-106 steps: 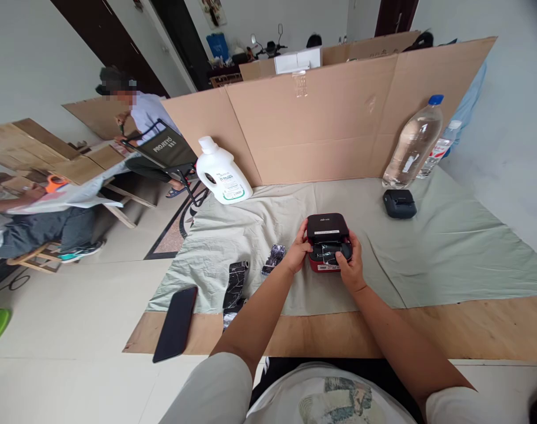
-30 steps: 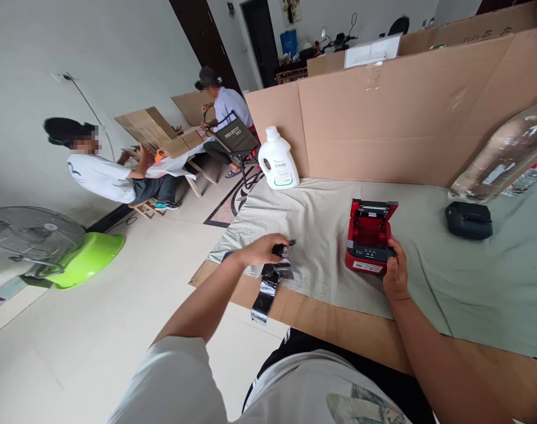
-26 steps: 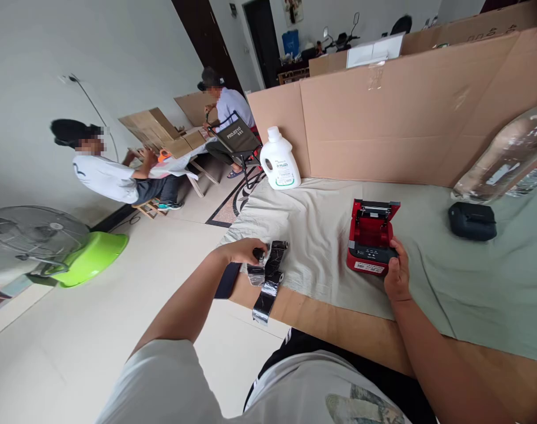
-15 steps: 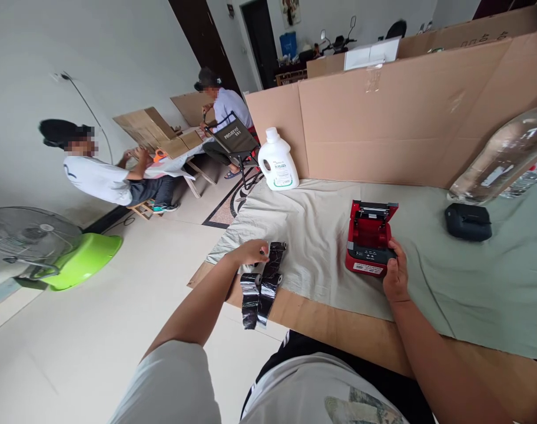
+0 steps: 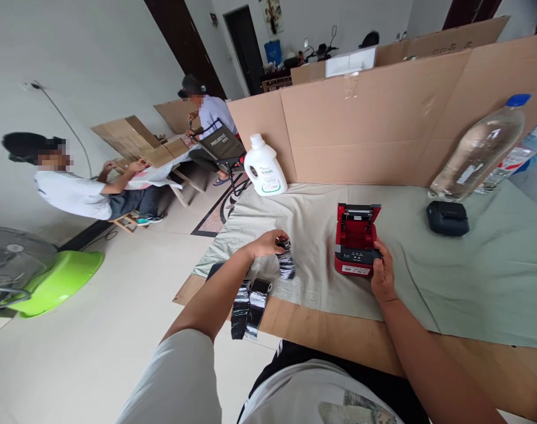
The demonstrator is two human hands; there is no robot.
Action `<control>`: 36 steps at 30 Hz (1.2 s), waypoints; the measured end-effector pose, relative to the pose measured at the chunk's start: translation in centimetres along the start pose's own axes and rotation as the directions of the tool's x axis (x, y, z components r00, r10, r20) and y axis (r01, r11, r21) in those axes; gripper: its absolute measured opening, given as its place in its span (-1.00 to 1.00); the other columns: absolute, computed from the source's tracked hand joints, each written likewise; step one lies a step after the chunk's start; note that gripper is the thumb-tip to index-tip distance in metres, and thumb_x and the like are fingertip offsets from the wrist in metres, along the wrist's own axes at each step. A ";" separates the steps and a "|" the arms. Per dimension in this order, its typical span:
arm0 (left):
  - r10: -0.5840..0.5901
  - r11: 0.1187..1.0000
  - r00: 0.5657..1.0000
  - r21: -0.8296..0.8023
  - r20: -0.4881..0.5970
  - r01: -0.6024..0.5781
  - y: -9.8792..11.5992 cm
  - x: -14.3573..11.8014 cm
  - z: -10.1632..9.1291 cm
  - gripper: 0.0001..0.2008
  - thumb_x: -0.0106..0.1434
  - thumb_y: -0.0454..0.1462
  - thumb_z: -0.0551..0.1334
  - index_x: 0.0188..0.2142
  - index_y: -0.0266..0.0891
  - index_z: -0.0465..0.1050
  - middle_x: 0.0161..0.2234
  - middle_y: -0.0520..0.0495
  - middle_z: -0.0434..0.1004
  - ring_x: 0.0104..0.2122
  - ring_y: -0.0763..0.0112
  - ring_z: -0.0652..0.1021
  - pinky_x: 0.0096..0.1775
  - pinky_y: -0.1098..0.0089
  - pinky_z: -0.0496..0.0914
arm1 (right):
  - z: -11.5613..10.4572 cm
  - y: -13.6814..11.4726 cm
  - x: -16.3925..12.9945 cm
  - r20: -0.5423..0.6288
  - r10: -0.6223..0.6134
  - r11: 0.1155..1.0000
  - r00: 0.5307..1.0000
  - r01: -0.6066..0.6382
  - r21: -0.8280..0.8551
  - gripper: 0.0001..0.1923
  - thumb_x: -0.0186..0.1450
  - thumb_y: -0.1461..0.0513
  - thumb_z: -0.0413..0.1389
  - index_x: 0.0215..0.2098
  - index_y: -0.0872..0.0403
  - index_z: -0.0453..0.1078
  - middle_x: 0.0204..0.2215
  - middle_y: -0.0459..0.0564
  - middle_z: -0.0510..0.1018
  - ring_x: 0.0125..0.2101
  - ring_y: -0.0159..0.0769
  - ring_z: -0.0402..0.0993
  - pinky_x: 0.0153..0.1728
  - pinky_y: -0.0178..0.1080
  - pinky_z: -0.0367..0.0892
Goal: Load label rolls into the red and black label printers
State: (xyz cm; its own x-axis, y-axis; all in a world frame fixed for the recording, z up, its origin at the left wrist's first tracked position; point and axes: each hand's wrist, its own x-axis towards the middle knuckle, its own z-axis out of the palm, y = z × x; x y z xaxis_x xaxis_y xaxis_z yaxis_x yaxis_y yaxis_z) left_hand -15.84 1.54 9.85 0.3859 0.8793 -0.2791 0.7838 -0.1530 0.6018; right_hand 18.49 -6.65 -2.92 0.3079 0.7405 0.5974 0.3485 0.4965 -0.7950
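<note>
My left hand (image 5: 268, 242) is pinched on a small black roll (image 5: 286, 263) above the counter's cloth (image 5: 449, 265), with the open red printer (image 5: 355, 238) just off to its right, steadied at its near corner by my right hand (image 5: 383, 274).

Left hand (image 5: 268, 242) on black roll (image 5: 286, 265), right hand (image 5: 382, 277) at red printer (image 5: 355, 238) (lid up).

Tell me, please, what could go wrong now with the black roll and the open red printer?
The black strips overhang the table's front edge; the left arm lies close beside them and may knock them to the floor. The left hand pinches the small black roll, whose loose end might unwind further. The red printer stands open, steadied only by the right hand, so it could shift.
</note>
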 end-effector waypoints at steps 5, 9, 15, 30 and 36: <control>0.308 0.827 0.896 -0.555 0.320 -0.086 6.9 -0.2 1.2 -0.45 -0.03 -0.17 0.42 -0.07 -0.21 0.29 -0.16 -0.06 0.46 -0.26 0.37 0.50 -0.23 0.36 0.37 | -0.3 -0.7 0.2 0.016 -0.012 0.998 1.000 0.013 -0.065 -0.56 0.43 0.06 -0.14 0.21 -0.03 0.22 0.22 0.11 0.31 0.20 -0.03 0.25 0.19 0.24 0.18; 0.465 0.794 0.804 -0.576 0.369 -0.195 11.8 1.6 3.9 -0.51 0.07 -0.17 0.40 -0.04 -0.20 0.29 -0.09 -0.09 0.45 -0.18 0.36 0.48 -0.15 0.35 0.36 | -0.5 -1.7 0.2 -0.013 -0.159 0.945 0.987 0.149 -0.292 -0.31 0.27 -0.02 0.13 0.28 -0.01 0.10 0.25 0.21 0.25 0.21 0.11 0.21 0.15 0.31 0.18; 0.483 0.875 0.870 -0.085 0.101 -0.476 15.7 7.0 7.8 -0.67 0.28 -0.34 0.10 0.04 -0.21 0.26 0.04 -0.14 0.42 0.04 0.27 0.43 0.10 0.24 0.28 | 0.0 -2.6 -0.2 0.026 -0.294 0.887 0.955 0.283 -0.365 -0.50 0.31 0.16 0.10 0.21 -0.12 0.20 0.26 0.09 0.23 0.24 0.03 0.16 0.19 0.25 0.17; 0.279 0.873 0.960 0.409 0.028 -0.266 16.7 11.3 11.1 -0.87 0.20 -0.28 0.27 -0.24 -0.20 0.54 -0.20 -0.10 0.63 -0.14 0.17 0.58 0.00 0.23 0.37 | -0.7 -3.7 0.3 0.097 -0.318 0.868 0.943 0.331 -0.369 -0.63 0.24 0.15 0.14 0.02 -0.04 0.38 0.02 0.07 0.43 0.10 0.04 0.26 0.11 0.14 0.29; 0.458 0.858 0.663 0.099 -0.593 -0.504 14.3 9.3 11.1 -0.72 0.39 -0.15 0.06 -0.24 -0.19 0.50 -0.26 -0.12 0.55 -0.19 0.29 0.53 -0.07 0.27 0.42 | -0.8 -4.4 0.3 0.107 -0.380 0.836 0.919 0.391 -0.385 -0.72 0.23 0.26 0.13 -0.07 -0.02 0.44 0.02 0.06 0.43 0.14 0.00 0.23 0.12 0.08 0.29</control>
State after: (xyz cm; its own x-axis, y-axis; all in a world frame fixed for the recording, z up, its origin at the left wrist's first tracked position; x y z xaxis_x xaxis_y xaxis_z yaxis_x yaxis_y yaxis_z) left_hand 4.41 2.54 7.54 0.3260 0.7801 0.5340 0.5268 -0.6189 0.5826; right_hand 17.80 -8.94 0.85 0.0555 0.5398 0.8400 0.7527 0.5300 -0.3904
